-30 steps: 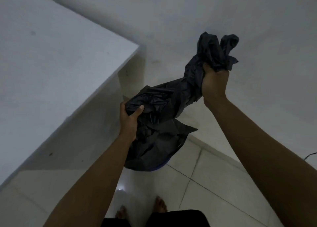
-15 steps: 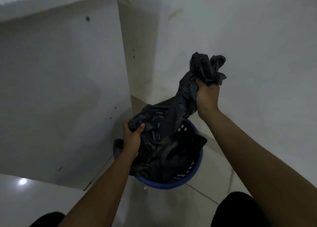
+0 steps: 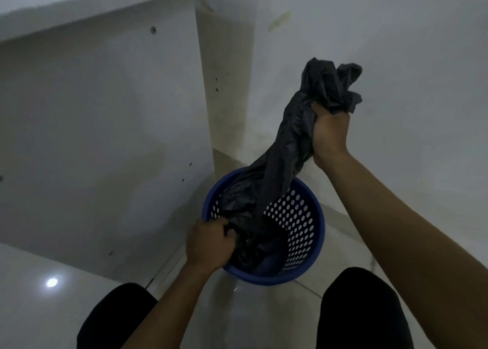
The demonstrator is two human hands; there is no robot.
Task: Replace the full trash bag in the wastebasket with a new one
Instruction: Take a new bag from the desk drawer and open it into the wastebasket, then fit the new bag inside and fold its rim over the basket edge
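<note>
A blue perforated wastebasket (image 3: 314,232) stands on the tiled floor below me. A crumpled black trash bag (image 3: 285,158) stretches from inside the basket up to the right. My left hand (image 3: 208,243) grips the bag's lower part at the basket's near-left rim. My right hand (image 3: 330,129) is raised above and right of the basket, fist closed on the bag's upper end, whose bunched tip sticks out above the fist. The basket's bottom is mostly hidden by the bag.
A white cabinet or desk side panel (image 3: 105,137) rises left of the basket, a white wall (image 3: 396,45) behind it. My knees in dark shorts (image 3: 361,311) flank the basket on the glossy tile floor (image 3: 34,309).
My left hand has pushed the bag's lower end down into the basket. The view has dropped lower and closer, showing the basket's open perforated inside. The right hand stays raised.
</note>
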